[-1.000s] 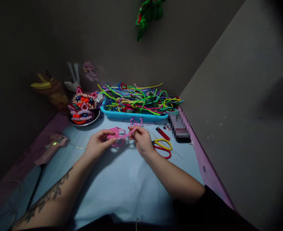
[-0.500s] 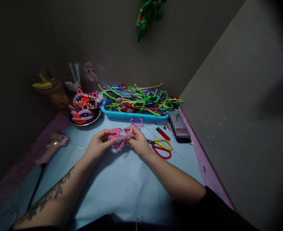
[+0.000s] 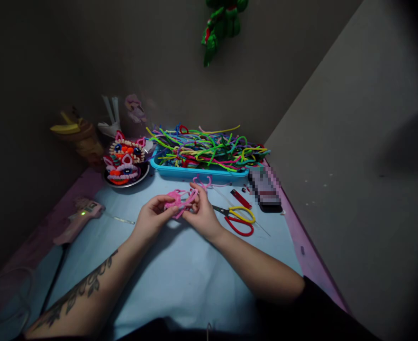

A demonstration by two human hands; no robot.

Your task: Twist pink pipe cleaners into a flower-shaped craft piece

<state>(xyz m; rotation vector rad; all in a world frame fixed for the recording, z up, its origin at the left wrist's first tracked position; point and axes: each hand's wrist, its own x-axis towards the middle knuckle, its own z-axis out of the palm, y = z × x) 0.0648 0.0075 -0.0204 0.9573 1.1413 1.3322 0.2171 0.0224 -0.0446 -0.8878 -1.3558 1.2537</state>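
Note:
Both hands hold a pink pipe-cleaner piece (image 3: 176, 199) of loops and strands above the blue-covered table (image 3: 180, 274). My left hand (image 3: 155, 212) pinches its left side between thumb and fingers. On its right side my right hand (image 3: 202, 212) grips the strands, the index finger stretched along them; part of the piece is hidden behind the fingers. Just beyond lie more bent pink pipe cleaners (image 3: 203, 181). Scissors (image 3: 238, 219) with one yellow and one red handle rest close to my right hand, blades toward it.
At the back stands a blue tray (image 3: 202, 174) heaped with colourful pipe cleaners. Left of it, a bowl (image 3: 132, 183) bears fuzzy animal-face figures (image 3: 123, 158). A pink glue gun (image 3: 81, 219) lies at left, its light on. A red lighter (image 3: 240, 199) and a phone (image 3: 265, 189) are at right.
My right hand has turned, its index finger now raised and its thumb lower. The pink piece has shifted slightly right and been turned between both hands. The view has moved a little.

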